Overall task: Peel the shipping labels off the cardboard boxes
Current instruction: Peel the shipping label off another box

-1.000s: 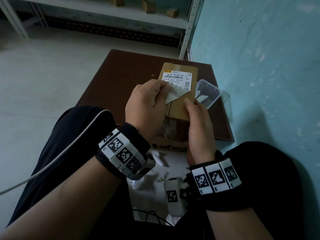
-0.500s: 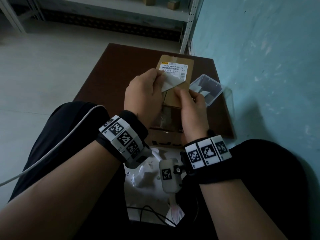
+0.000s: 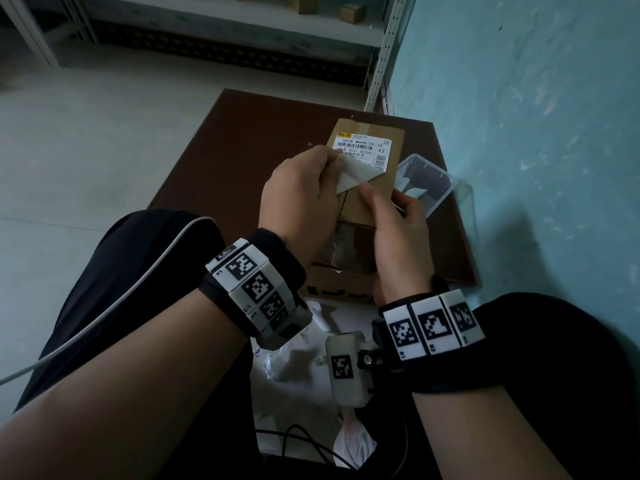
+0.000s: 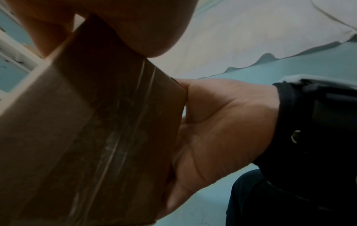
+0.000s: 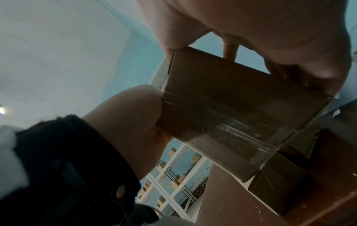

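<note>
A small cardboard box (image 3: 381, 192) is held up between both hands over a brown board. Its white shipping label (image 3: 363, 148) sticks to the far end of the top face. The label's near-left part is peeled up as a white flap (image 3: 353, 174). My left hand (image 3: 298, 199) pinches that flap between thumb and fingers. My right hand (image 3: 398, 223) grips the box from the right, with its thumb lying on the top face just below the flap. The right wrist view shows the taped underside of the box (image 5: 231, 107) between the two hands.
The brown board (image 3: 270, 150) lies on a pale floor. A clear plastic tub (image 3: 429, 178) holding white scraps stands to the right, against the teal wall (image 3: 536, 133). Another cardboard box (image 3: 339, 289) sits under my hands. A metal shelf (image 3: 242, 15) stands behind. White paper scraps lie between my knees.
The box has tilted slightly between my hands. My right thumb has slid up the top face toward the peeled flap. My left hand keeps pinching the flap.
</note>
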A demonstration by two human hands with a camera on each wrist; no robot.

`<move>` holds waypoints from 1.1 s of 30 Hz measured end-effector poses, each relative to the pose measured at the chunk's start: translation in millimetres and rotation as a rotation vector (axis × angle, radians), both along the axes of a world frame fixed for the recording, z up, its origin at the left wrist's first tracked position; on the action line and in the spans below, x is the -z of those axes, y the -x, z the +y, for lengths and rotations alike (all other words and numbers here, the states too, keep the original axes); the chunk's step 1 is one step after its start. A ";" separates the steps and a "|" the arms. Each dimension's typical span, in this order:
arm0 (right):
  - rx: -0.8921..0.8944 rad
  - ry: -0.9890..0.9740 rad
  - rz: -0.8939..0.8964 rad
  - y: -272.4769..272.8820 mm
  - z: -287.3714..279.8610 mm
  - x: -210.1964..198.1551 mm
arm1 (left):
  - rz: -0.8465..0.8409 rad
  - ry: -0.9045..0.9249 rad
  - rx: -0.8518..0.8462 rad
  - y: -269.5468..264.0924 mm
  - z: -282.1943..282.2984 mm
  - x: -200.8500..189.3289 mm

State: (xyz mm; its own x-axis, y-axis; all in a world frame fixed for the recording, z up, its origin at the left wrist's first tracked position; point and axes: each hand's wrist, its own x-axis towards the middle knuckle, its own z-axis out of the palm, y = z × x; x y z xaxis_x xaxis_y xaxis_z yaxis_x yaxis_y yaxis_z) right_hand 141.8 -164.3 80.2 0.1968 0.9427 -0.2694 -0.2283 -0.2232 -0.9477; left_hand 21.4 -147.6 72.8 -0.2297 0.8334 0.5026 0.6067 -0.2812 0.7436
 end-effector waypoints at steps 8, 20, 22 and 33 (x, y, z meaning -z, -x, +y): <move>-0.004 0.011 0.008 1.0 -0.6 1.9 | -0.001 -0.007 -0.007 0.2 0.3 -1.0; 0.022 0.020 0.036 -3.7 1.1 2.2 | 0.045 0.047 0.062 0.9 9.9 -6.7; 0.023 0.039 0.046 -6.3 1.9 2.2 | 0.069 0.076 0.093 1.8 14.3 -9.3; 0.022 0.035 0.010 -11.8 10.6 7.5 | 0.031 0.081 0.088 4.6 19.6 4.6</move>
